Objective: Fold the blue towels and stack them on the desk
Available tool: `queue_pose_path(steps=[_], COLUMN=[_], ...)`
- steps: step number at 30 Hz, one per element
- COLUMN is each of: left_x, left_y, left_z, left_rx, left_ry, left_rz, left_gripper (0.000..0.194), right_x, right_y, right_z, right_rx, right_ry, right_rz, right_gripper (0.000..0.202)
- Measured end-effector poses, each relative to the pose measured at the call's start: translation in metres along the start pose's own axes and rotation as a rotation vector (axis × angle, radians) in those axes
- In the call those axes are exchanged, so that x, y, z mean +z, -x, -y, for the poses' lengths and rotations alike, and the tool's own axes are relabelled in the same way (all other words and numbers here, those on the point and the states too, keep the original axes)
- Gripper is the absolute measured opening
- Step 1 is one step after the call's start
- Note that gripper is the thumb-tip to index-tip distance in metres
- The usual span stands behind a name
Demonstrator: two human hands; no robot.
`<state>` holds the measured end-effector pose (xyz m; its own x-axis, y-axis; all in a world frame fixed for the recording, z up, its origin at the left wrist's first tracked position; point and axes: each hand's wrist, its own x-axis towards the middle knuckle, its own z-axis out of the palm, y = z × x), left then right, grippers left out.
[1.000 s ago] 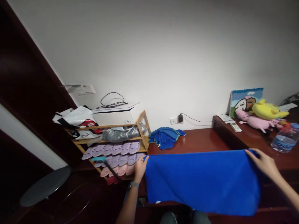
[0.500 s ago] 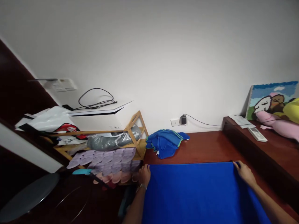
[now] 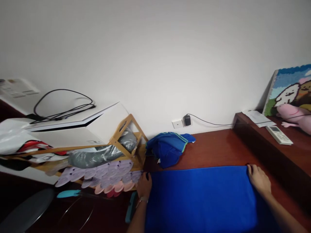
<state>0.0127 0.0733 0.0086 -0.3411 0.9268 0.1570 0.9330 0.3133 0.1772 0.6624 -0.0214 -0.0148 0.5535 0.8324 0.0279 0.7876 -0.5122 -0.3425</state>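
A plain blue cloth [image 3: 199, 197] lies spread over the reddish-brown wooden surface, its far edge running straight between my hands. My left hand [image 3: 144, 186], with a band on the wrist, is closed on the cloth's far left corner. At the far right corner my right hand [image 3: 259, 178] grips the cloth with curled fingers. Beyond the far edge sits a crumpled blue garment [image 3: 167, 147] with green trim, touched by neither hand. The near part of the cloth runs out of view at the bottom.
A wooden rack [image 3: 126, 129] on the left holds a white box [image 3: 65, 132] and lilac slippers [image 3: 104, 173]. On the right, a raised ledge bears a remote control [image 3: 279, 135] and a pink plush toy [image 3: 296, 116]. A black charger [image 3: 187, 120] is plugged into the wall.
The view has shifted closer, and the rack now appears farther left. My right hand with its corner has moved slightly right, and the cloth lies flatter. Both hands keep hold of it.
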Motion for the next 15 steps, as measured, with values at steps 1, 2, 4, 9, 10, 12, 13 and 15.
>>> queue_pose_path(steps=[1,2,4,9,10,12,13,15], left_x=[-0.001,-0.003,-0.005,-0.008,-0.008,-0.008,-0.007,-0.005], left_y=[-0.001,-0.002,-0.004,-0.008,-0.009,-0.009,-0.009,-0.009], left_z=[0.0,0.0,0.001,0.005,0.006,0.009,0.01,0.013], left_rx=[-0.004,-0.009,-0.017,-0.027,-0.029,-0.027,-0.024,-0.016], left_ry=[0.012,0.025,0.052,0.123,0.138,0.172,0.191,0.23], left_rz=[0.004,0.008,0.014,0.04,0.046,0.055,0.057,0.058], left_gripper=[0.039,0.039,0.038,0.029,0.027,0.024,0.022,0.019], right_x=[-0.001,-0.002,-0.004,-0.01,-0.01,-0.008,-0.007,-0.003], right_y=[0.0,-0.001,-0.002,-0.007,-0.01,-0.017,-0.022,-0.032], right_z=[0.001,0.001,0.003,0.002,0.001,-0.004,-0.007,-0.013], right_rx=[0.006,0.015,0.04,0.076,0.074,0.068,0.07,0.068], right_ry=[-0.008,-0.017,-0.039,-0.105,-0.127,-0.166,-0.178,-0.198], right_rz=[0.002,0.007,0.02,0.038,0.046,0.052,0.049,0.045], right_gripper=[0.07,0.07,0.067,0.066,0.066,0.064,0.061,0.052])
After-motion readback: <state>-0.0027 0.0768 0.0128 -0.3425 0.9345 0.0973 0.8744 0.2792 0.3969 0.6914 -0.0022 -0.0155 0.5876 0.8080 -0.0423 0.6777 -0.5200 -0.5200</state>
